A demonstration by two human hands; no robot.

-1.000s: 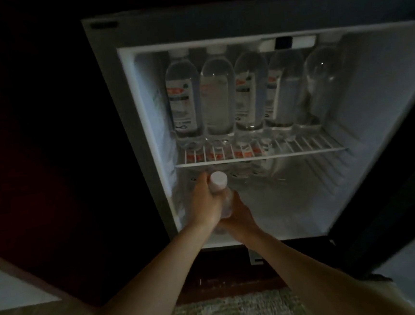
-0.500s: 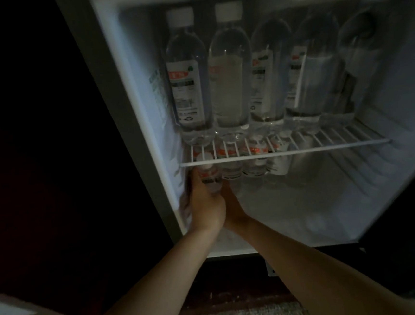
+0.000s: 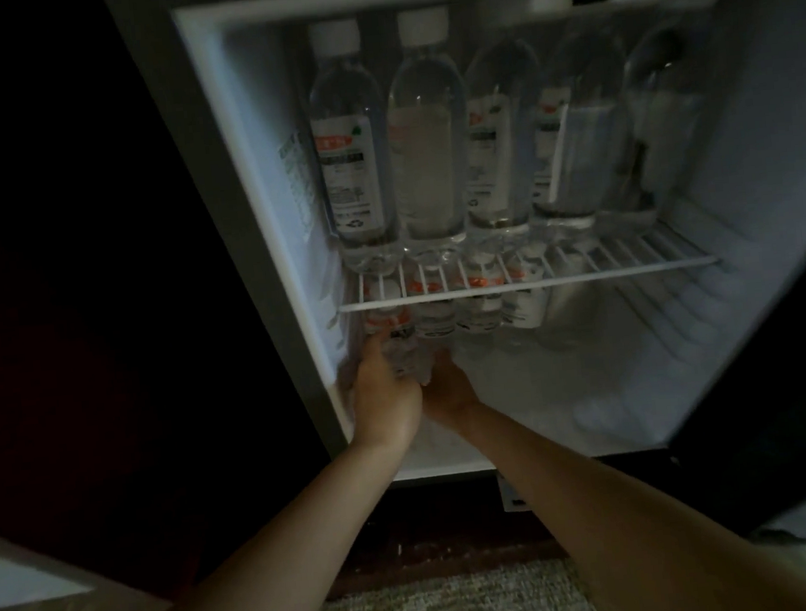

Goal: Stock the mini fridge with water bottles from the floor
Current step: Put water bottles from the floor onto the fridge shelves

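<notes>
Plainly, everything turns on how the water bottle [image 3: 403, 354] lies against the two hands. It sits between them in the lower compartment of the mini fridge [image 3: 261, 210], hard by the left wall. Its long axis runs from the palms up and back toward the underside of the wire shelf [image 3: 608, 273], top end away from the person. The left grip [image 3: 383, 391] wraps its left flank and the right grip [image 3: 447, 385] cups its right flank and base, both grasping the bottle, neither clearly nearer; the fingertips are hidden behind it. Whether the base rests on the compartment floor I cannot tell. Just behind and to its right stand the lower-row bottles [image 3: 480, 315], so the next push probably goes straight back beside them. The bottle is clear ribbed plastic, full by the look, with a red-and-white label blurred in the dim light
</notes>
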